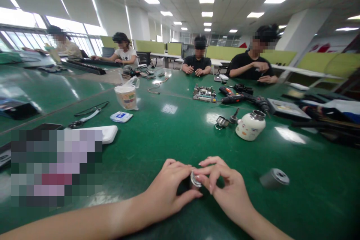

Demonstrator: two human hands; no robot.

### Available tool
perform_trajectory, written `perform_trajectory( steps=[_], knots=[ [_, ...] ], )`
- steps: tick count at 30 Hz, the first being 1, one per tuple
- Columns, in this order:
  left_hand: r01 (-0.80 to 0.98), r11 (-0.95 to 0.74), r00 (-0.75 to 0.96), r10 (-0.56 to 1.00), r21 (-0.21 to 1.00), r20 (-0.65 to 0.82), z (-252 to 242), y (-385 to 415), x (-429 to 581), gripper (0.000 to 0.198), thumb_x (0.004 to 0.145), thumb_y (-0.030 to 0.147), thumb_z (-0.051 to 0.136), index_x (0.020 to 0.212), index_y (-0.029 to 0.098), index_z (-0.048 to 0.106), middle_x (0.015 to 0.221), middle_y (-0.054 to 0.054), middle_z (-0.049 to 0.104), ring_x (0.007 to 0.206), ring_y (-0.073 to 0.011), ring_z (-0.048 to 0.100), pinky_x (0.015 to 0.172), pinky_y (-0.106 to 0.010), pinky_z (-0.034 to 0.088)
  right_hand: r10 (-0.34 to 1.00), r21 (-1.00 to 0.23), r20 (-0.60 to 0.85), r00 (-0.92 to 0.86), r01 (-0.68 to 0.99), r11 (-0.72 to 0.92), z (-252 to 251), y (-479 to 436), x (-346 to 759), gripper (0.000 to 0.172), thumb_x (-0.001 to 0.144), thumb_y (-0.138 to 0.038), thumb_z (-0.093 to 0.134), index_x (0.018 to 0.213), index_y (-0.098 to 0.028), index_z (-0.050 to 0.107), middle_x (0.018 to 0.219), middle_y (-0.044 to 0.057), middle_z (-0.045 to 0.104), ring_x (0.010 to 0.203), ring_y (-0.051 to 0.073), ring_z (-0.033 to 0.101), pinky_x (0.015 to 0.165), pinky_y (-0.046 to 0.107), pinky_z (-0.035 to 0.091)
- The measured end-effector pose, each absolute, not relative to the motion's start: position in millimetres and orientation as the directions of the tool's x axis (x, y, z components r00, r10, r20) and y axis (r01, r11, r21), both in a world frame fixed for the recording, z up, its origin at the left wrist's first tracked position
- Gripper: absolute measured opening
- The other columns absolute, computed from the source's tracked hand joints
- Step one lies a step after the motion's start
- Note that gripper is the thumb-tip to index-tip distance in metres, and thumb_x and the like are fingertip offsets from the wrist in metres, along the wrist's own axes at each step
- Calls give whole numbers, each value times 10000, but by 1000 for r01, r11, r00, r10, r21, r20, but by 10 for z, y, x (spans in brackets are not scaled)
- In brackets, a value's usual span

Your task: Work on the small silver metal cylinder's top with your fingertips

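Low over the green tabletop, a small silvery metal cylinder (196, 182) stands between my two hands, with a bright ring at its top. My left hand (171, 183) curves around its left side, thumb in front and fingers behind. From the right, my right hand (225, 183) pinches at the ring with thumb and fingertips; the fingers partly cover it. A grey cylinder (274, 178) with a dark opening in its top face lies to the right. Beyond my right hand sits a cream patterned bottle (251, 125) with an uncovered metal neck.
Near the bottle are a metal piece with a ring (222, 122) and a dark stopper-like part (234, 116). Farther back lie a circuit board (204, 93) and a power drill (244, 99). Leftward are a bagged cup (127, 96) and a small packet (121, 116). Several people work around the tables.
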State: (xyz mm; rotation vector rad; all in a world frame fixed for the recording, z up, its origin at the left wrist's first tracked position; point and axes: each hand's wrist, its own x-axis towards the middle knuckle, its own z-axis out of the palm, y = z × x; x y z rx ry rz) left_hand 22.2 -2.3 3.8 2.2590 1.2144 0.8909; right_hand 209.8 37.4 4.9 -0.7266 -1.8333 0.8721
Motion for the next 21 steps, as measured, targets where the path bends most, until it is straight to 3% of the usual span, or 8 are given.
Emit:
perform_trajectory(
  steps=[7, 11, 15, 18, 21],
  knots=[
    [570, -533, 410, 844, 626, 345, 55, -24, 226, 325, 866, 358, 725, 1154, 250, 623, 1117, -11, 723, 1036, -220, 632, 914, -351, 350, 771, -786, 595, -225, 37, 617, 104, 371, 2178, 234, 841, -156, 661, 857, -274, 459, 641, -90, 625, 781, 164, 655, 1012, 415, 360],
    [571, -520, 398, 852, 635, 340, 37, -9, 223, 300, 863, 362, 727, 1122, 243, 636, 1086, -7, 729, 1003, -216, 639, 896, -350, 353, 767, -790, 570, -294, 58, 610, 94, 355, 2182, 222, 842, -158, 645, 930, -276, 480, 833, -31, 716, 936, 183, 655, 986, 399, 403],
    [575, -521, 401, 852, 631, 338, 26, -2, 220, 277, 880, 351, 707, 1117, 230, 630, 1098, -24, 726, 1001, -223, 639, 892, -357, 354, 749, -757, 550, -370, 158, 634, 85, 331, 2137, 214, 801, -143, 702, 824, -268, 530, 849, -17, 763, 973, 211, 663, 968, 427, 423],
    [576, -520, 406, 852, 631, 331, 29, -9, 220, 289, 865, 367, 723, 1104, 233, 633, 1093, -20, 727, 999, -225, 639, 892, -356, 355, 742, -728, 619, -258, 166, 665, 111, 406, 2146, 251, 789, -159, 740, 750, -258, 513, 783, -30, 766, 842, 195, 700, 988, 452, 420],
    [579, -516, 397, 854, 631, 335, 38, -16, 221, 275, 852, 376, 735, 1058, 220, 643, 1081, -23, 729, 993, -225, 638, 897, -356, 356, 806, -782, 571, -156, 197, 592, 93, 585, 2215, 243, 798, -224, 744, 733, -251, 511, 801, 6, 763, 875, 218, 717, 953, 453, 465]
  ],
)
